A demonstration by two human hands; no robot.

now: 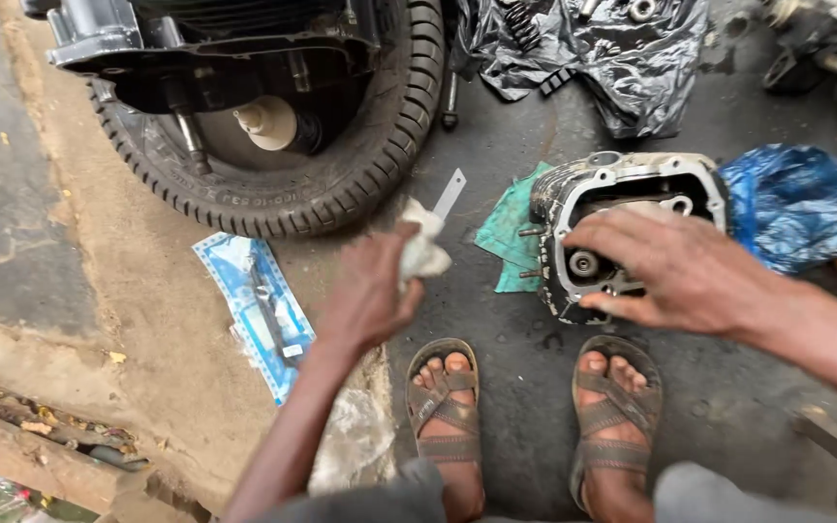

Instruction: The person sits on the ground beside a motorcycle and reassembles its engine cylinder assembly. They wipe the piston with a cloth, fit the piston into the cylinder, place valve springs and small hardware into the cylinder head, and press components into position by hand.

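Note:
My left hand is closed around a white rag wrapped about a thin metal blade that sticks up out of it. My right hand rests with spread fingers on a dirty metal engine cylinder head lying on the dark ground. A green cloth lies under the head's left side. My two sandalled feet stand just below both hands.
A black tyre holding an engine block lies at the upper left. A blue flat package sits on the sandy strip. A black plastic sheet with springs lies at top, a blue plastic bag at right.

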